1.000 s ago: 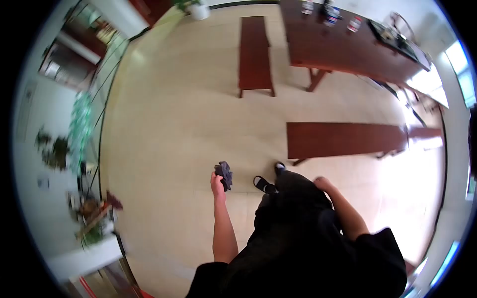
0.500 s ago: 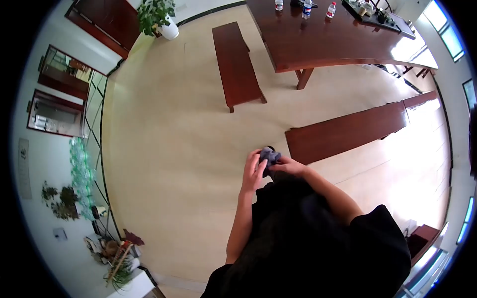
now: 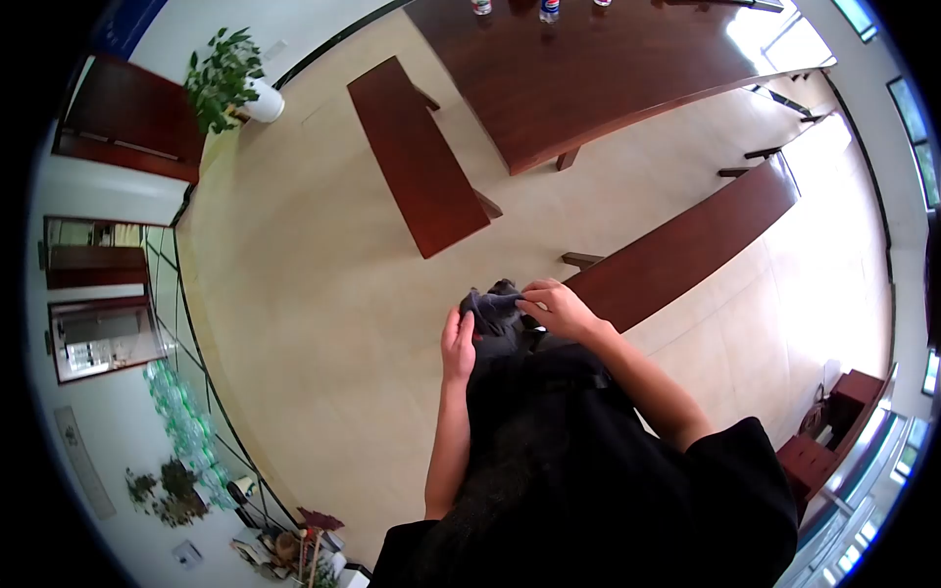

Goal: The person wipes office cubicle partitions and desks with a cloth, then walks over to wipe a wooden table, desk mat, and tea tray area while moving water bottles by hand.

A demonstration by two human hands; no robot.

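Observation:
A small piece of dark grey cloth [image 3: 492, 308] is stretched between my two hands in front of my body, its exact kind too small to make out. My left hand [image 3: 458, 343] grips its left edge, thumb and fingers closed. At the other side my right hand [image 3: 559, 308] pinches the cloth's upper right end. Dark shapes just below and behind the cloth blend with my black clothing, so I cannot separate them.
A long wooden bench [image 3: 417, 157] stands ahead, and a second bench [image 3: 686, 240] lies to the right of my hands. Beyond them is a large wooden table [image 3: 608, 78] with bottles. A potted plant [image 3: 223, 78] and stacked green bottles [image 3: 186, 421] stand along the left wall.
The cloth, bunched between both hands before, is now spread wider. My right hand has moved up and my left hand lower and leftward. The view has turned and shifted.

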